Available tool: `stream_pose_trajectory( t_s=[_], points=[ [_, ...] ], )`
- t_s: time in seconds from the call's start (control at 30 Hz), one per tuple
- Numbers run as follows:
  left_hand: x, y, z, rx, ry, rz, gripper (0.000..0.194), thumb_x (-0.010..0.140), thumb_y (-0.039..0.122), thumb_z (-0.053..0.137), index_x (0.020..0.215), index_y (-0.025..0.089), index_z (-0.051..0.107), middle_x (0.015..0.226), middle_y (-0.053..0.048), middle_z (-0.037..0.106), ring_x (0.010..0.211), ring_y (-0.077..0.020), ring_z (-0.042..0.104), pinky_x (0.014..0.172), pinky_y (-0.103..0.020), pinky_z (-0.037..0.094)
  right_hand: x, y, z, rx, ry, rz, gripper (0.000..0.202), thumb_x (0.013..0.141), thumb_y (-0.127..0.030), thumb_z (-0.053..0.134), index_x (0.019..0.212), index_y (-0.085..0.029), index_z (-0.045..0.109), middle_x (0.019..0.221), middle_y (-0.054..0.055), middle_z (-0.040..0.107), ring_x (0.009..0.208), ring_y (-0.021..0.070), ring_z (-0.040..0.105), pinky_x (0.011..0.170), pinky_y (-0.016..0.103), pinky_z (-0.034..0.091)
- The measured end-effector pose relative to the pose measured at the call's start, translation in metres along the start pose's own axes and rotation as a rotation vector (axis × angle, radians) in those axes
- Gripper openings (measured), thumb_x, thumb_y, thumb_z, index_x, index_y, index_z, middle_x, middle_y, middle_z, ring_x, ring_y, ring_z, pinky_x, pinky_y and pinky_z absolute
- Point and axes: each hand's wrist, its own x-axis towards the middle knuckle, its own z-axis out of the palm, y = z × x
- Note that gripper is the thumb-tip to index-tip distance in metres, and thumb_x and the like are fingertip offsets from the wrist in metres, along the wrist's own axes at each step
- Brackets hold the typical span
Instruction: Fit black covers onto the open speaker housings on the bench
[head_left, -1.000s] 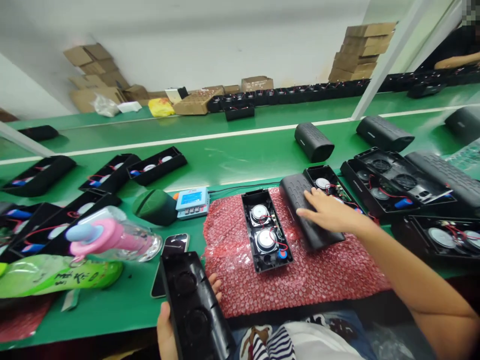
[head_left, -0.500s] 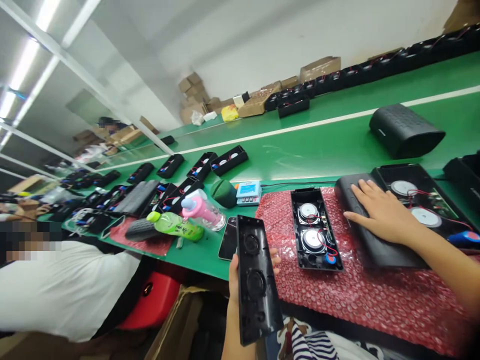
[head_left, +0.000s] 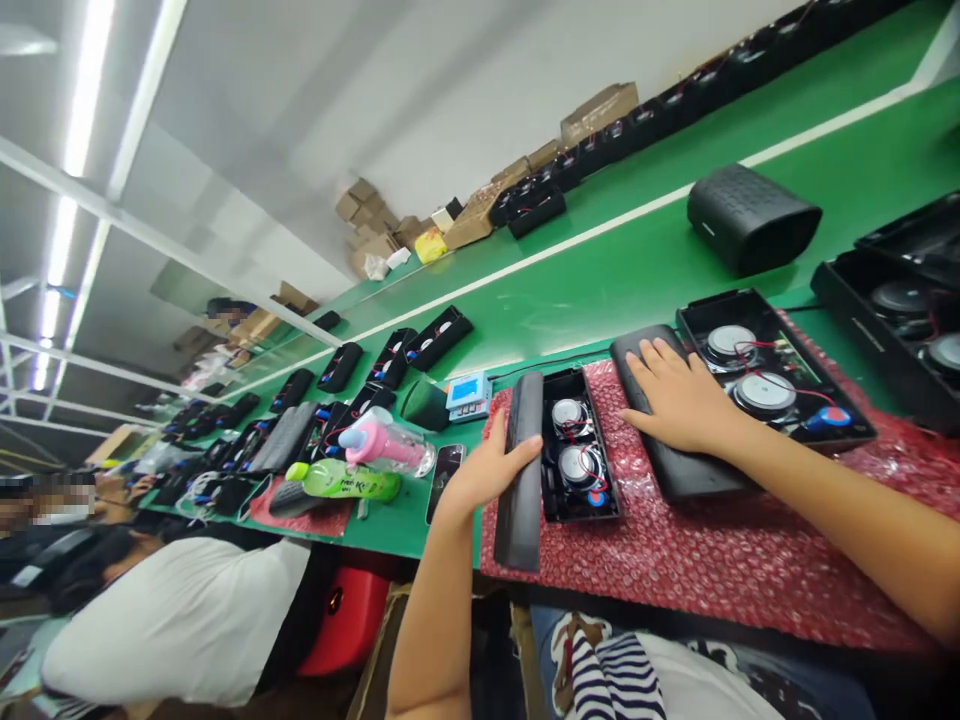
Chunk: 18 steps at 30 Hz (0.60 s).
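My left hand (head_left: 491,465) has its thumb and fingers around a narrow black cover (head_left: 521,500), which stands on the red bubble wrap (head_left: 697,550). Right beside the cover lies a small open speaker housing (head_left: 577,450) with two round drivers and red wires. My right hand (head_left: 679,400) rests spread and flat on a larger black cover (head_left: 675,465). That cover lies against a bigger open housing (head_left: 772,375), whose two drivers and blue-wrapped part show.
A phone (head_left: 446,482), green bottle (head_left: 349,480), pink bottle (head_left: 386,445) and blue-white device (head_left: 469,396) are left of the wrap. A closed speaker (head_left: 750,215) stands behind. A person in white (head_left: 180,620) sits at left.
My left hand has brought the narrow cover from in front of the wrap onto it, beside the small housing, and turned its outer side up. My right hand stays on the larger cover.
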Motion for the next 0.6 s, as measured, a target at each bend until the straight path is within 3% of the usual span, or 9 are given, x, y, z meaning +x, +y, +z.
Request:
stream_pose_trajectory(
  t_s=[0.07,0.13,0.23,0.4,0.6],
  points=[
    [0.008,0.025,0.016,0.323,0.121,-0.085,0.116,0.067,0.078,0.053,0.149,0.015,0.001,0.139,-0.022,0.044,0.121,-0.0399,0.049,0.098,-0.048,0.038,0.0,0.0,-0.001,0.03,-0.005,-0.003,0.08,0.085,-0.053,0.046,0.145,-0.004,0.026,0.152,0.02,0.016,0.14,0.0341,0.013,0.109,0.058,0.019],
    [0.015,0.046,0.035,0.588,0.201,-0.151,0.113,0.071,0.079,0.044,0.148,0.013,-0.006,0.125,-0.024,0.056,0.11,-0.0399,0.057,0.091,-0.048,0.043,0.001,0.0,-0.003,0.047,-0.017,0.0,0.081,0.085,-0.053,0.048,0.146,-0.004,0.025,0.152,0.02,0.014,0.14,0.0341,0.011,0.11,0.058,0.018],
    [0.021,0.066,0.058,0.711,0.21,-0.169,0.111,0.071,0.081,0.039,0.148,0.013,-0.003,0.116,-0.023,0.062,0.102,-0.0394,0.062,0.084,-0.047,0.046,0.001,-0.001,-0.008,0.071,-0.04,0.002,0.083,0.086,-0.053,0.049,0.146,-0.003,0.023,0.152,0.02,0.012,0.14,0.0345,0.009,0.109,0.059,0.017],
    [0.023,0.077,0.074,0.807,0.264,-0.176,0.109,0.071,0.08,0.039,0.149,0.014,0.001,0.11,-0.022,0.065,0.098,-0.039,0.063,0.081,-0.047,0.047,0.001,-0.002,-0.01,0.128,-0.014,-0.02,0.083,0.084,-0.051,0.051,0.144,0.0,0.026,0.151,0.024,0.014,0.139,0.0377,0.011,0.107,0.062,0.017],
    [0.033,0.075,0.073,0.857,0.225,-0.207,0.107,0.071,0.08,0.04,0.149,0.015,0.004,0.117,-0.023,0.062,0.103,-0.0379,0.061,0.085,-0.045,0.046,0.003,-0.002,-0.007,0.171,0.023,-0.025,0.082,0.082,-0.048,0.053,0.143,0.001,0.028,0.15,0.025,0.015,0.139,0.0396,0.012,0.106,0.065,0.017]
  ],
)
